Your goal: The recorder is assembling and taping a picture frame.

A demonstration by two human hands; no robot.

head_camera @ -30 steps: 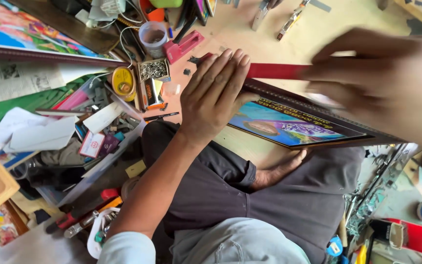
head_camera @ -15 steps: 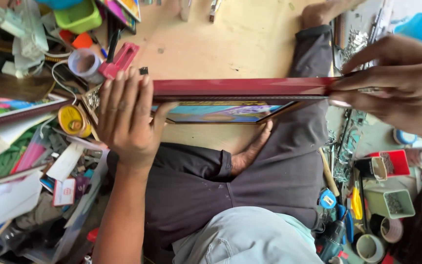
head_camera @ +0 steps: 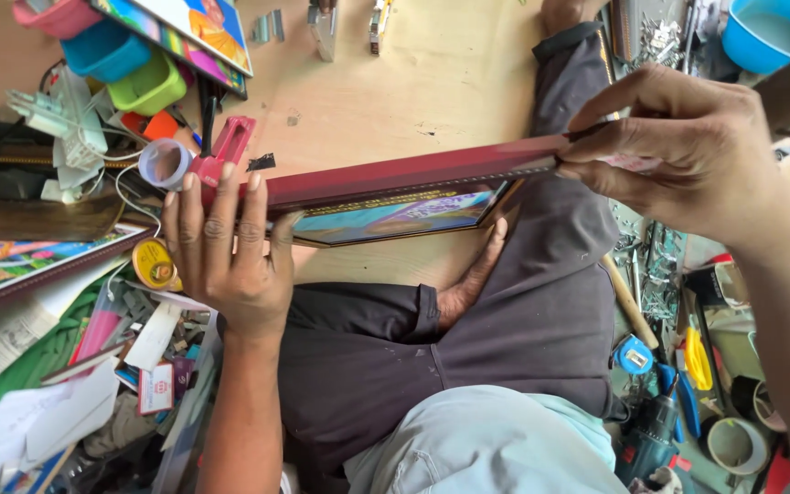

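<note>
Hands on 1 dark red picture frame [head_camera: 413, 174], held edge-up over the lap. Left hand [head_camera: 226, 252] clasped over its left end, fingers flat; right hand [head_camera: 678, 151] pinching the right end. Tape roll [head_camera: 165, 163] just beyond the left fingertips.

Dark red picture frame [head_camera: 413, 174] with gold-beaded edge — blue-purple print; pink tape dispenser [head_camera: 226, 151]; yellow tape roll [head_camera: 154, 264].
</note>
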